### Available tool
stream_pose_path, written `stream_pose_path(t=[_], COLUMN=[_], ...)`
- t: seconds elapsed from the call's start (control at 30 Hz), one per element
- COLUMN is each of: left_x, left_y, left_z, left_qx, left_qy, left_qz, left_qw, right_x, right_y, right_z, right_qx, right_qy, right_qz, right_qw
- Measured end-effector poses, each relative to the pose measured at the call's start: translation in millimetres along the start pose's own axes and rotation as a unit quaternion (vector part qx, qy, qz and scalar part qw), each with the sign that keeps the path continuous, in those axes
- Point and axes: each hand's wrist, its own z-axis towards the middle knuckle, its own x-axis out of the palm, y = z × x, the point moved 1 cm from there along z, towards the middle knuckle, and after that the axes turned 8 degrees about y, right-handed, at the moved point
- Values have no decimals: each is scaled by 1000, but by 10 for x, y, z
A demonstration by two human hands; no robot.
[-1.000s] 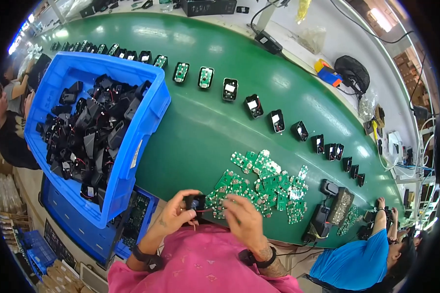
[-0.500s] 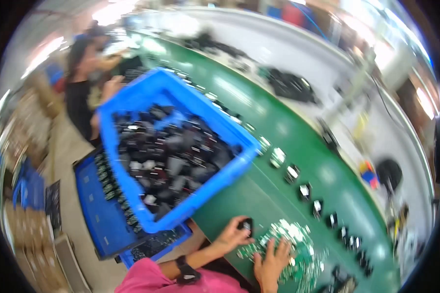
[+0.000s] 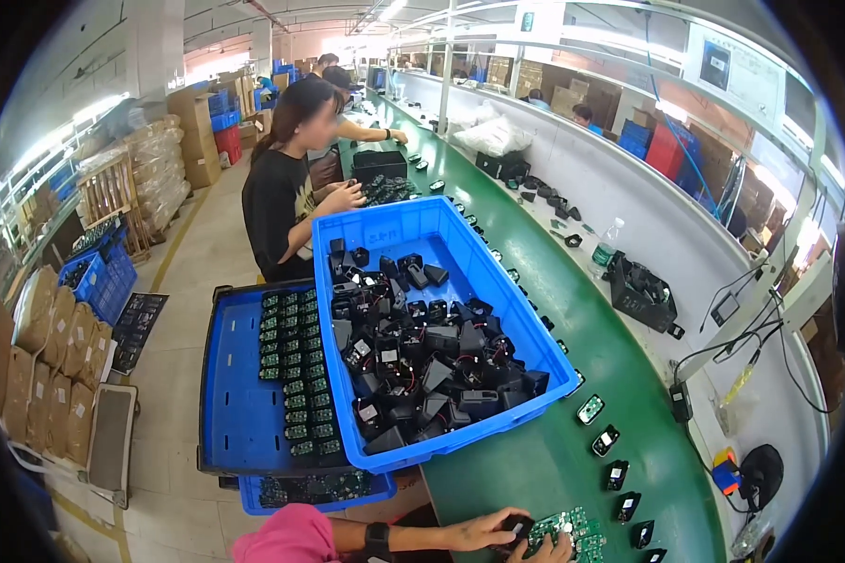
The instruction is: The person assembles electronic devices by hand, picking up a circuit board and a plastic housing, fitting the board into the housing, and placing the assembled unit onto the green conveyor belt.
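At the lower edge, my left hand [image 3: 482, 533] is closed on a small black plastic housing [image 3: 516, 527]. Just right of it, my right hand [image 3: 545, 551] has bent fingers at the near side of a heap of green circuit boards [image 3: 584, 544]. Whatever its fingertips grip is hidden, and the frame cuts off part of that hand. Beyond my hands stands a large blue crate [image 3: 545, 405], filled with many black housings with thin wires [image 3: 432, 347].
A row of housings with boards [image 3: 616, 475] runs along the green bench [image 3: 507, 469]. Left of the crate is a blue tray [image 3: 244, 375] of boards. A co-worker [image 3: 286, 188] stands beyond it. A bottle [image 3: 606, 246] and a black bin [image 3: 640, 293] line the far side.
The view has tilted up and steadied, so my hands sit lower in it. My right hand's fingers, spread over the boards before, are now bent and nearer my left hand. The left keeps the housing.
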Motion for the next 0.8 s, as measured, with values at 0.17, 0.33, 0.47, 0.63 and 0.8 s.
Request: stream_pose_path(t=[0.17,0.33,0.47,0.63,0.8], left_x=[-6,-114,-189,-68,22], left_y=[-51,-342,-567,-517,-565], left_z=[86,17,-21,102,134], left_qx=[-77,-99,-90,-98,-126], left_qy=[-7,-26,-46,-54,-57], left_qz=[-133,-191,-236,-241,-193], left_qw=[988,976,966,964,971], right_x=[43,405,215,284,255], right_y=[-33,-279,-87,-250,-372], right_z=[-58,-61,60,5,-46], right_qx=[0,-42,-9,36,98], right_qy=[-20,-122,-91,-120,-86], right_qz=[27,75,107,147,230], right_qw=[999,989,990,981,964])
